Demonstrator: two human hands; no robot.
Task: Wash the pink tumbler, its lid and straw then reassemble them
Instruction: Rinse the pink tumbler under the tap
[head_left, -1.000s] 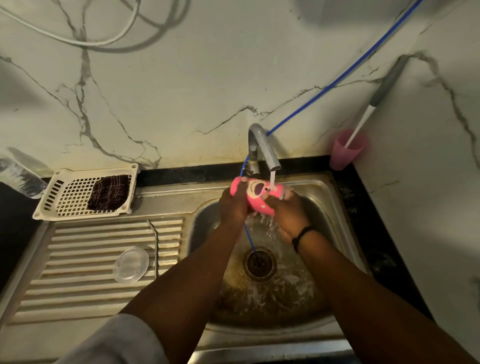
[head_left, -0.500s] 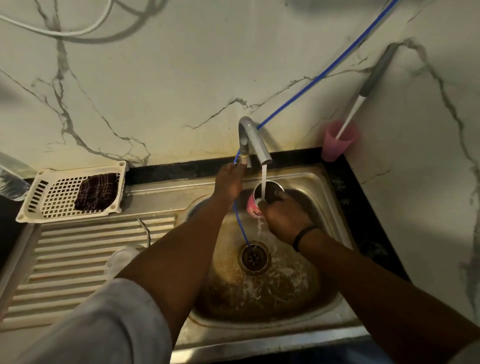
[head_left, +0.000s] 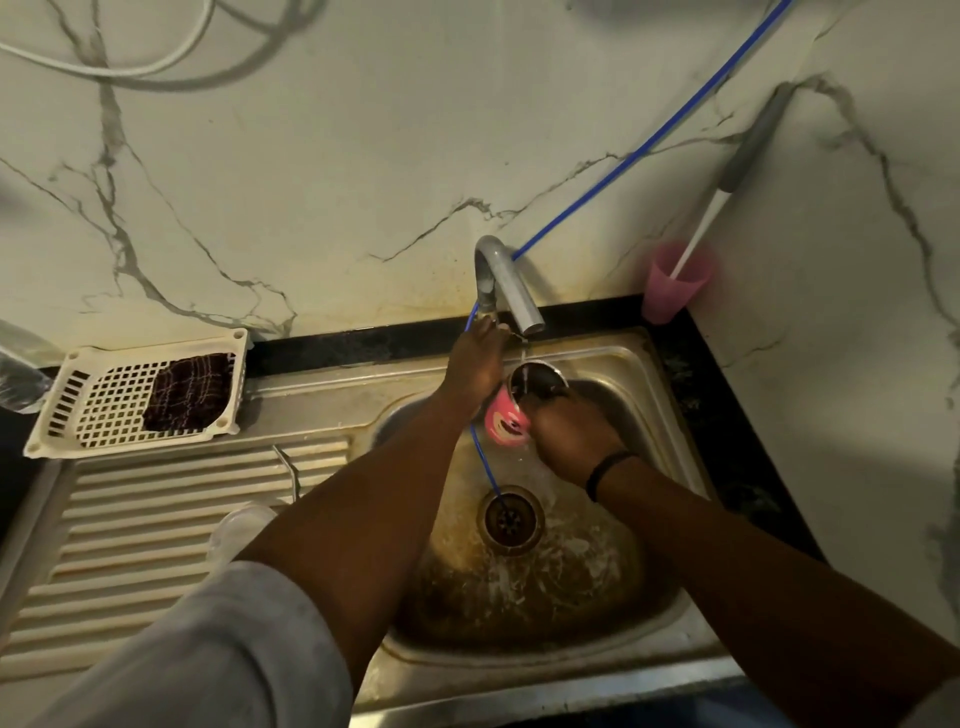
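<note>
The right hand (head_left: 566, 436) curls its fingers round the pink, steel-lined cylindrical tumbler (head_left: 511, 410), water trickling inside, while the left hand's (head_left: 475, 366) straight fingertips touch the curved metal tap (head_left: 506, 283).

The person wears a pale grey sleeve (head_left: 208, 654) pushed up the left arm and a thin black wristband (head_left: 605, 470) on the right.

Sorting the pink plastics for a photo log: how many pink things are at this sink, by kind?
Pink tumbler, held by the right hand under the tap: 1
Pink cup in the corner with a brush: 1
Total: 2
</note>
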